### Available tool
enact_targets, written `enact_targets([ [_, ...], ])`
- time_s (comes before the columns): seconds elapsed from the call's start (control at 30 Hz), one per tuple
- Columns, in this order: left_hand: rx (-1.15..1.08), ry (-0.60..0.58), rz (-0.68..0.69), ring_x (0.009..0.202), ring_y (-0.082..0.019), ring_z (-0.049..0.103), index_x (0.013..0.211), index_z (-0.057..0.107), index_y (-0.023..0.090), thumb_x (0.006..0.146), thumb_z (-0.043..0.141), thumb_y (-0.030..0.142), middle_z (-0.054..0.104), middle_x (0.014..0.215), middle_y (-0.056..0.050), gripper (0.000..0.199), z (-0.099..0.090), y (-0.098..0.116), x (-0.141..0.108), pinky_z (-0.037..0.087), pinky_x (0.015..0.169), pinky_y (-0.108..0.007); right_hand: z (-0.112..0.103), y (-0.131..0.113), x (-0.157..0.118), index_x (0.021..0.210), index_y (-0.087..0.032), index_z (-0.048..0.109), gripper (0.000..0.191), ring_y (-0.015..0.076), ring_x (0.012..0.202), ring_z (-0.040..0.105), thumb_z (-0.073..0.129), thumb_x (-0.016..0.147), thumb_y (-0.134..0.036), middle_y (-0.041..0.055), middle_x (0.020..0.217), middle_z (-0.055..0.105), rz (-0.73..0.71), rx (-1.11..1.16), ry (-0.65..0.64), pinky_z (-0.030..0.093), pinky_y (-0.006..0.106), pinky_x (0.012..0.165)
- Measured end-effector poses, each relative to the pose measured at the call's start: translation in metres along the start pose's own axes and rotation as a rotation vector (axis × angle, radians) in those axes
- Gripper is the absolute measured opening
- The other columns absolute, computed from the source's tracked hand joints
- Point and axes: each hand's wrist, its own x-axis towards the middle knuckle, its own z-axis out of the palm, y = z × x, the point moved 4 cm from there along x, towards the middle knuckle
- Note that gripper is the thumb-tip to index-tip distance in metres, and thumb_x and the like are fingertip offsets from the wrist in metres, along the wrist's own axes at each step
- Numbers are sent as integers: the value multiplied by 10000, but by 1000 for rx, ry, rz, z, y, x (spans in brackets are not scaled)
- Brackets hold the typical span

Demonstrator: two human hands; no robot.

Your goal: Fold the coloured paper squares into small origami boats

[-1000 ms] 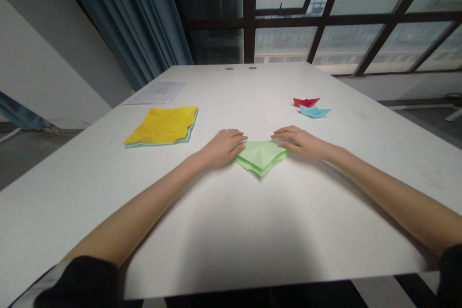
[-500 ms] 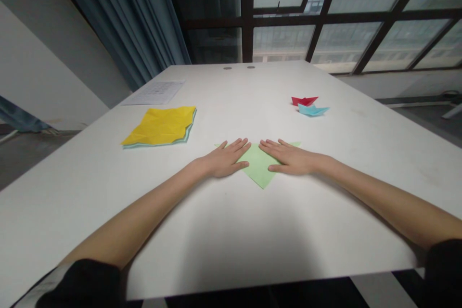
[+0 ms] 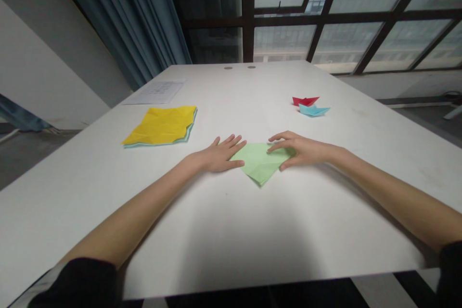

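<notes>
A light green sheet of paper (image 3: 259, 161), folded into a triangle, lies on the table with its point towards me. My left hand (image 3: 224, 155) rests flat over its left corner, fingers spread. Over the right corner arches my right hand (image 3: 294, 150), its fingers bent and apart and the thumb at the slanting lower edge. That corner is hidden beneath the palm, and no grip on it shows. Creases cross the paper's upper face.
On the white table (image 3: 224, 231), a stack of yellow and pale blue-green paper (image 3: 162, 126) lies left, with a printed sheet (image 3: 155, 92) behind it. A red paper boat (image 3: 305, 101) and a blue paper boat (image 3: 313, 110) stand at the right.
My right hand has risen from lying flat to an arched, bent-finger pose, shifted slightly right. My left hand has slid a little left, still flat. More of the green paper's middle shows.
</notes>
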Motion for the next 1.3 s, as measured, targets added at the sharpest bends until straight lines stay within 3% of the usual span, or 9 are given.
enact_targets([
  [0.1, -7, 2, -1, 1396, -297, -26, 1455, 24, 260, 840, 230, 676, -20, 1520, -78, 770, 1, -1, 1, 43, 1068, -575, -3, -8, 2, 982, -228, 691, 325, 223, 1026, 526, 567, 799, -467, 92, 1101, 607, -64, 23, 2, 400, 392, 904],
  [0.23, -15, 18, 10, 1396, -301, -20, 1454, 50, 271, 835, 260, 677, -4, 1521, -83, 769, 0, -3, 2, 50, 1065, -582, -5, -20, 3, 826, -198, 695, 224, 181, 831, 548, 553, 820, -372, 64, 845, 643, -40, 88, -10, 425, 320, 764],
  [0.43, -10, 33, 15, 1390, -330, -14, 1444, 127, 309, 813, 335, 679, 3, 1524, -91, 761, -2, -6, 3, 59, 1057, -591, 4, -17, 1, 733, -177, 668, 267, 103, 593, 457, 655, 711, -443, -2, 679, 577, 112, 397, -98, 355, 243, 562],
  [0.6, -25, 77, -47, 1394, -311, -4, 1453, 71, 288, 848, 229, 657, 10, 1528, -79, 725, -3, -10, 2, 79, 1063, -584, 12, -4, -2, 712, -161, 612, 305, 77, 529, 412, 682, 673, -455, -35, 589, 526, 236, 724, -89, 313, 225, 511],
  [0.73, -73, 176, -116, 1395, -292, 66, 1455, 80, 264, 888, 128, 600, 71, 1528, -69, 661, -7, -16, 3, 119, 1070, -569, 10, 0, -1, 694, -162, 583, 293, 59, 472, 382, 694, 660, -431, -55, 537, 487, 326, 808, 13, 290, 215, 470],
  [0.9, -175, 517, -232, 1347, -258, 271, 1434, 193, 148, 906, 112, 560, 276, 1474, -134, 674, -19, -33, 4, 241, 1074, -443, 4, 10, 0, 750, -177, 548, 325, 66, 446, 432, 671, 660, -464, -56, 541, 478, 471, 911, 276, 338, 220, 461],
  [1.0, -174, 569, -262, 1314, -277, 327, 1393, 278, 101, 878, 204, 603, 345, 1429, -174, 723, -19, -38, 4, 275, 1054, -432, 4, 21, 0, 764, -189, 513, 344, 75, 439, 444, 663, 653, -478, -55, 525, 479, 518, 978, 352, 361, 230, 475],
  [1.17, -33, 433, -326, 1322, -346, 279, 1370, 326, 121, 773, 397, 674, 287, 1452, -193, 817, -10, -38, 4, 261, 1040, -485, 2, 46, -6, 697, -182, 517, 316, 89, 465, 421, 617, 659, -479, -34, 515, 483, 599, 683, 414, 308, 242, 474],
  [1.3, 12, 362, -349, 1303, -372, 294, 1289, 448, 128, 770, 402, 677, 310, 1432, -205, 756, -7, -37, 5, 277, 1012, -511, 1, 61, -14, 682, -179, 551, 284, 100, 511, 412, 568, 686, -462, -26, 554, 500, 658, 359, 387, 307, 254, 516],
])
